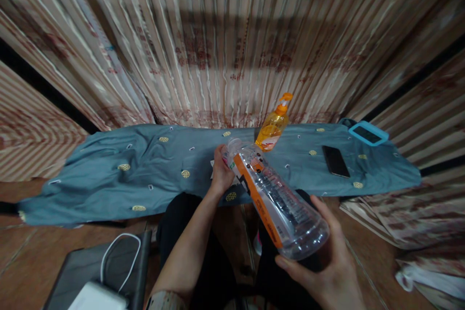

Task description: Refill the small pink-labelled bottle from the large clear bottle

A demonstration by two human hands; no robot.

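Observation:
A large clear plastic bottle [290, 203] with an orange and grey label is held tilted in front of me, its neck pointing away to the left and its base towards me on the right. My right hand [330, 261] grips the base, thumb below and fingers along the far side. At the neck end, my left hand [222, 172] is closed against the bottle, its fingertips partly hidden behind it. A small pink patch shows beside those fingers; I cannot make it out. Just behind the bottle stands an orange pump bottle [271, 131] with yellow-orange liquid inside.
A teal cloth with pineapple prints covers the narrow table [98, 174]. On its right lie a dark phone [335, 161] and a blue-framed device [368, 133]. Pleated curtains [225, 48] hang close behind. At lower left, a white box [98, 297] with a cable rests on a dark seat [80, 266].

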